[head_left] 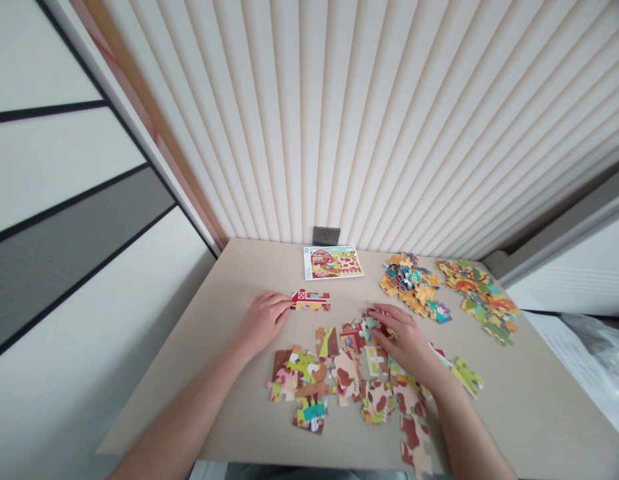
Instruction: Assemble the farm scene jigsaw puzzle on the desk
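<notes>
Puzzle pieces (346, 377), flat, knob-edged, smooth tabletop (259, 270)

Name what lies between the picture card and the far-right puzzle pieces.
A heap of puzzle pieces lies between the card and far-right pieces, in the head view.

Txt: none legible | pic card (334, 264): corner mk (306, 251) too sm. to read

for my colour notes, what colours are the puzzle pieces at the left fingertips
The pieces are mostly red, white and yellow; see the head view.
</notes>
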`<state>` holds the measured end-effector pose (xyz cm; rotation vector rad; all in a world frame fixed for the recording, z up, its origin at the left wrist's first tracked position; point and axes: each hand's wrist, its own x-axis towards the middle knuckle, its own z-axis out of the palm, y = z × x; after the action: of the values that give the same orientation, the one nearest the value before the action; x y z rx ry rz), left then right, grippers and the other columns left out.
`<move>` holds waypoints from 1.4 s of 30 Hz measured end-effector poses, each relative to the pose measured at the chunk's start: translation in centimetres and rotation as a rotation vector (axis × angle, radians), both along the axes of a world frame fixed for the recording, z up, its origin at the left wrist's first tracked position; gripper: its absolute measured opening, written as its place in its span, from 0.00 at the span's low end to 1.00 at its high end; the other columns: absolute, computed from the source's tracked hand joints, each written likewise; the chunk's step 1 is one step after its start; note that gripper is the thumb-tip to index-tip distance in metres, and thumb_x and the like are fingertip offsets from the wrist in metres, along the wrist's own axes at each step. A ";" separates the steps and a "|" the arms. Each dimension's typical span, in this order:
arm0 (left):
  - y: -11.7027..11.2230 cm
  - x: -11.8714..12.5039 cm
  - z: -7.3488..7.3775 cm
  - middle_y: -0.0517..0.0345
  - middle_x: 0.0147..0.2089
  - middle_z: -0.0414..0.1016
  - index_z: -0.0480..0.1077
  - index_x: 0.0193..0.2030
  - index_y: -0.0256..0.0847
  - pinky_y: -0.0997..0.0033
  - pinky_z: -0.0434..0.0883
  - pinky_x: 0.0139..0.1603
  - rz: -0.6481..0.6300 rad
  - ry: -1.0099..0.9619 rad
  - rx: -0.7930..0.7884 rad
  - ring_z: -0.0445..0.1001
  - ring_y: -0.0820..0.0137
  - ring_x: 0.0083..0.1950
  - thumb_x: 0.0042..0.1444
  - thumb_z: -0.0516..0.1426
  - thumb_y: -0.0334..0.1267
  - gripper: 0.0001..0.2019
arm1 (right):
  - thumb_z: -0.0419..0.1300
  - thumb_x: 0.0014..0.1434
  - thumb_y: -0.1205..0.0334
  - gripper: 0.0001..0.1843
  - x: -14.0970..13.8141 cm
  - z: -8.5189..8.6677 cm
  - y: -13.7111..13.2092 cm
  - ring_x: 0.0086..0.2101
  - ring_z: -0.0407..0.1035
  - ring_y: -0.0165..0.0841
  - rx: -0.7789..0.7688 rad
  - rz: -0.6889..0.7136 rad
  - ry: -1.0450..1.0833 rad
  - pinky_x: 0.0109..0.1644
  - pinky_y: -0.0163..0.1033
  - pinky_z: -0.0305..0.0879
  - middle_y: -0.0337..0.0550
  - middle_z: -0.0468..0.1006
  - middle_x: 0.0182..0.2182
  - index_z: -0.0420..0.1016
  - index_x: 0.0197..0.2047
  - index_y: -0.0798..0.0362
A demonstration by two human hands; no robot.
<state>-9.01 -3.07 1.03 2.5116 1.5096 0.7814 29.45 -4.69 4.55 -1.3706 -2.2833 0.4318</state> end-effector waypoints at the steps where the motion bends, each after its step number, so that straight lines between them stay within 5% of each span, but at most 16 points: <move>1: 0.0 0.0 0.0 0.55 0.53 0.81 0.78 0.51 0.47 0.54 0.71 0.59 0.002 0.001 -0.002 0.76 0.63 0.53 0.69 0.54 0.32 0.12 | 0.62 0.66 0.56 0.23 -0.4 0.3 -0.2 0.65 0.65 0.47 -0.012 0.061 -0.034 0.69 0.59 0.58 0.47 0.74 0.64 0.75 0.64 0.40; 6: 0.0 0.1 0.1 0.56 0.53 0.81 0.78 0.51 0.47 0.54 0.71 0.59 0.006 0.014 -0.009 0.76 0.62 0.54 0.68 0.55 0.31 0.13 | 0.66 0.64 0.59 0.32 -2.4 1.4 -0.8 0.70 0.56 0.47 -0.111 0.246 -0.161 0.72 0.67 0.47 0.41 0.72 0.66 0.67 0.69 0.33; 13: -0.1 0.1 0.0 0.56 0.53 0.81 0.77 0.52 0.47 0.54 0.70 0.59 -0.007 0.019 -0.003 0.75 0.62 0.54 0.68 0.55 0.30 0.13 | 0.67 0.64 0.56 0.27 -2.2 2.0 -0.8 0.63 0.67 0.46 -0.006 0.216 -0.217 0.73 0.66 0.41 0.47 0.78 0.59 0.72 0.65 0.38; 19: -0.2 0.3 0.0 0.55 0.53 0.81 0.77 0.53 0.48 0.53 0.70 0.59 -0.005 0.009 0.003 0.75 0.62 0.55 0.68 0.55 0.31 0.13 | 0.63 0.67 0.48 0.23 -5.8 3.9 -0.4 0.51 0.74 0.44 0.083 0.112 -0.154 0.62 0.52 0.64 0.50 0.80 0.50 0.75 0.63 0.44; 28: -0.8 0.9 1.0 0.53 0.53 0.79 0.76 0.55 0.46 0.54 0.70 0.60 0.025 -0.012 -0.011 0.75 0.61 0.55 0.69 0.55 0.32 0.13 | 0.58 0.70 0.42 0.22 -15.8 1.4 -0.1 0.47 0.75 0.45 0.103 -0.045 -0.245 0.51 0.47 0.67 0.51 0.81 0.47 0.77 0.55 0.48; 34: -0.9 1.1 0.9 0.53 0.53 0.79 0.76 0.57 0.47 0.54 0.70 0.60 -0.010 -0.011 -0.016 0.75 0.61 0.56 0.70 0.55 0.33 0.13 | 0.61 0.69 0.47 0.23 -15.5 0.8 -0.4 0.50 0.74 0.44 0.069 0.088 -0.239 0.52 0.47 0.67 0.50 0.80 0.51 0.72 0.63 0.45; 42: -0.9 1.0 0.9 0.53 0.54 0.79 0.77 0.55 0.47 0.54 0.70 0.62 -0.019 -0.007 -0.029 0.75 0.61 0.57 0.71 0.53 0.33 0.13 | 0.60 0.70 0.59 0.19 -15.1 0.0 -0.3 0.50 0.73 0.42 0.054 0.141 -0.245 0.52 0.45 0.67 0.48 0.80 0.49 0.74 0.63 0.44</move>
<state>-8.05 -4.01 1.93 2.4959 1.4819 0.7595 14.35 -4.96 4.53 -1.3023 -2.5814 0.2546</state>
